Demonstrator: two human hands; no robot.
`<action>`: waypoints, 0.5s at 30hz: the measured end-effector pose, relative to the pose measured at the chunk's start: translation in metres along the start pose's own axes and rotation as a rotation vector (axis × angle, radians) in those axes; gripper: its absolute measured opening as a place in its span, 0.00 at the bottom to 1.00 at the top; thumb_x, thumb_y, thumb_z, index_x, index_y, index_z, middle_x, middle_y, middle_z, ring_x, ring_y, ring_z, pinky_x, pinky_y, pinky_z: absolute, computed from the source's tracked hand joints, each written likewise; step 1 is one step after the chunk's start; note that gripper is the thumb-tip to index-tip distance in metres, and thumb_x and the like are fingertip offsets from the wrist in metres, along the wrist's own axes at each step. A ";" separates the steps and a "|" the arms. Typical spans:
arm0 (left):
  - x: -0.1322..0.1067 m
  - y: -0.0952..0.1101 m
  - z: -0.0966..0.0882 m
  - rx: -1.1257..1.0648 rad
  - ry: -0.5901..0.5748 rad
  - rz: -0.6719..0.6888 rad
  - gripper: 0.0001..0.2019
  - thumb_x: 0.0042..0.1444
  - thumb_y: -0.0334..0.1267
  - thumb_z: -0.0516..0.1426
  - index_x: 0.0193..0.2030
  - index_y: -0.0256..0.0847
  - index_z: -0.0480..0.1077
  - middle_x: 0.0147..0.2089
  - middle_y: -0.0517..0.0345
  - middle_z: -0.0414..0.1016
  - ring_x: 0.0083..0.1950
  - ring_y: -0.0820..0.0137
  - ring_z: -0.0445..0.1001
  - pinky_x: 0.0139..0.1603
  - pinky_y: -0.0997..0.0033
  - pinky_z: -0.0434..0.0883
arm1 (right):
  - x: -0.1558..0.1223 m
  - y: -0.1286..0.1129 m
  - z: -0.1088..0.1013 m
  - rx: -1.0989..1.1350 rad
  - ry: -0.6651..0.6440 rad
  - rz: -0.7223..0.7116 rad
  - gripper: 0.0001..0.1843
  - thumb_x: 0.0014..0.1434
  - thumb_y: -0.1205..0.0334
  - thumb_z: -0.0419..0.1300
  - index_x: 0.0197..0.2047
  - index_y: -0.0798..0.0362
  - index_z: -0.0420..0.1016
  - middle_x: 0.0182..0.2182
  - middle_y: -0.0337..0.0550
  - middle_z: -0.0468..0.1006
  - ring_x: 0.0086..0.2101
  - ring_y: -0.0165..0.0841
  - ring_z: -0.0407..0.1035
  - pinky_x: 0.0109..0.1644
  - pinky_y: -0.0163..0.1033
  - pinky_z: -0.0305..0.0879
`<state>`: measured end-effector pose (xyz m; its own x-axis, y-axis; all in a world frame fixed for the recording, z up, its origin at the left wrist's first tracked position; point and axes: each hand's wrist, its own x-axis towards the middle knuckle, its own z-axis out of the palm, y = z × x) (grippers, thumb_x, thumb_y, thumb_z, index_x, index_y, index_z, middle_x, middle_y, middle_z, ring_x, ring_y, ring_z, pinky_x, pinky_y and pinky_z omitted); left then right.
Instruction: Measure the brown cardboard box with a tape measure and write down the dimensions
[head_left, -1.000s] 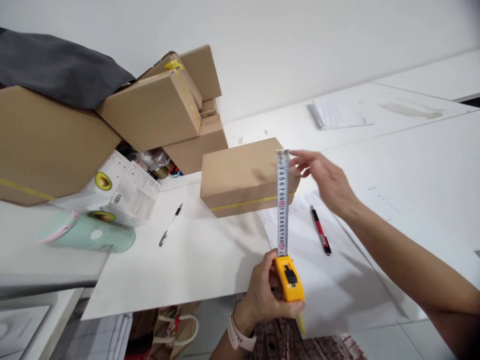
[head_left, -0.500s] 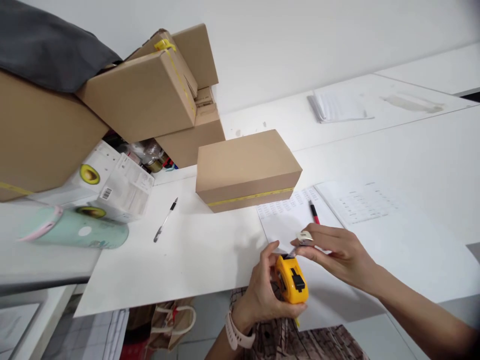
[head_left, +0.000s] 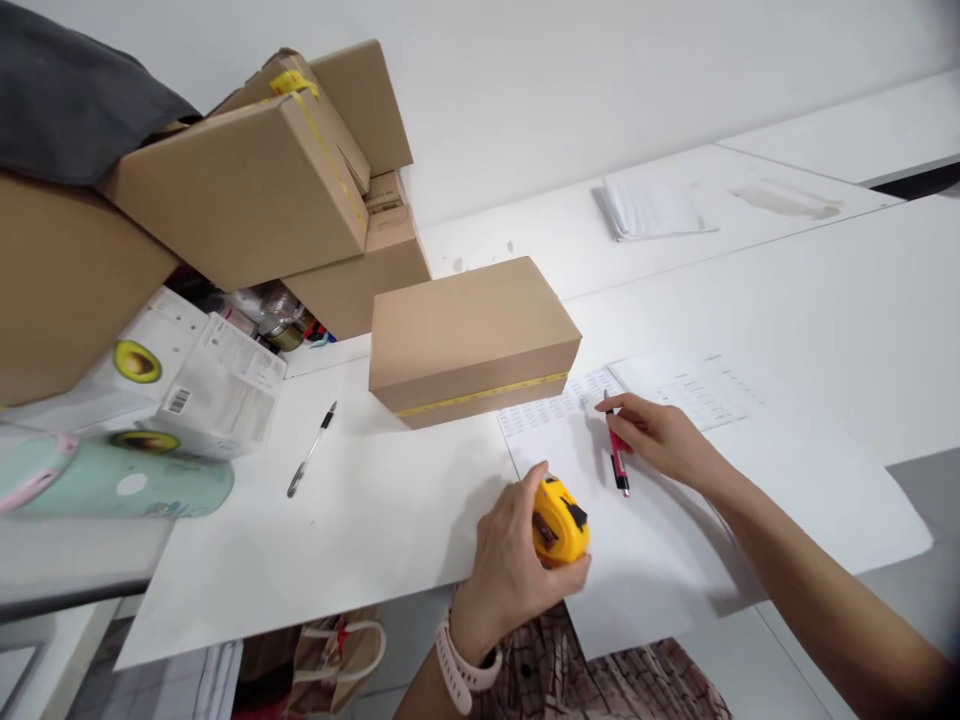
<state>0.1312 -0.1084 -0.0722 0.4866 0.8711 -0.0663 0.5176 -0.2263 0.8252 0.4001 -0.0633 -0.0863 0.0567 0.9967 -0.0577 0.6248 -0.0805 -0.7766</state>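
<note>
My left hand (head_left: 512,560) grips a yellow tape measure (head_left: 559,519) near the front edge of the white table, its tape fully drawn in. My right hand (head_left: 660,437) rests on a printed sheet (head_left: 555,420) with its fingers closing round a red pen (head_left: 618,461). Just beyond both hands lies a closed brown cardboard box (head_left: 471,338) with a yellow tape strip along its side.
Stacked cardboard boxes (head_left: 247,190) and a dark cloth (head_left: 67,100) crowd the back left. A white avocado-printed carton (head_left: 187,375), a mint bottle (head_left: 112,485) and a black pen (head_left: 311,450) lie at left. Folded papers (head_left: 645,208) sit far back.
The tape, stretched up against the box a second ago, has retracted into its case. My right hand left the tape's tip and came down onto the red pen. My left hand lowered.
</note>
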 end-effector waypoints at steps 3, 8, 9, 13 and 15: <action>0.016 0.009 -0.015 0.304 0.021 -0.023 0.38 0.53 0.40 0.61 0.70 0.46 0.52 0.56 0.48 0.72 0.57 0.54 0.72 0.57 0.50 0.71 | -0.004 -0.003 -0.017 0.431 -0.039 0.045 0.21 0.64 0.45 0.58 0.53 0.48 0.74 0.41 0.48 0.84 0.42 0.42 0.78 0.46 0.47 0.72; 0.043 0.010 -0.032 0.650 0.007 -0.114 0.31 0.57 0.40 0.57 0.67 0.41 0.59 0.54 0.46 0.72 0.55 0.53 0.72 0.52 0.53 0.71 | 0.001 -0.010 -0.020 0.643 0.083 0.039 0.22 0.52 0.47 0.72 0.45 0.48 0.74 0.30 0.42 0.82 0.38 0.39 0.77 0.46 0.46 0.72; 0.047 0.009 -0.035 0.693 -0.014 -0.122 0.30 0.57 0.40 0.57 0.67 0.40 0.60 0.53 0.46 0.72 0.54 0.53 0.73 0.52 0.53 0.71 | 0.003 -0.012 -0.017 0.637 0.101 0.030 0.20 0.53 0.46 0.71 0.41 0.49 0.73 0.27 0.40 0.80 0.34 0.37 0.75 0.42 0.43 0.71; 0.055 0.003 -0.039 0.795 -0.054 -0.101 0.29 0.58 0.40 0.58 0.67 0.39 0.61 0.53 0.45 0.72 0.52 0.53 0.74 0.51 0.53 0.71 | 0.015 -0.014 0.001 0.537 0.099 0.027 0.22 0.62 0.40 0.61 0.29 0.50 0.66 0.19 0.34 0.68 0.22 0.27 0.59 0.27 0.36 0.57; 0.056 0.002 -0.037 0.853 -0.004 -0.030 0.30 0.58 0.41 0.59 0.67 0.37 0.62 0.59 0.40 0.71 0.57 0.49 0.71 0.56 0.47 0.69 | 0.021 -0.013 0.011 0.543 0.087 0.046 0.22 0.62 0.40 0.60 0.30 0.50 0.66 0.18 0.32 0.64 0.21 0.26 0.56 0.26 0.36 0.53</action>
<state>0.1331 -0.0442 -0.0539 0.4663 0.8806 -0.0847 0.8822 -0.4557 0.1187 0.3851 -0.0410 -0.0845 0.1529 0.9861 -0.0649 0.1297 -0.0852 -0.9879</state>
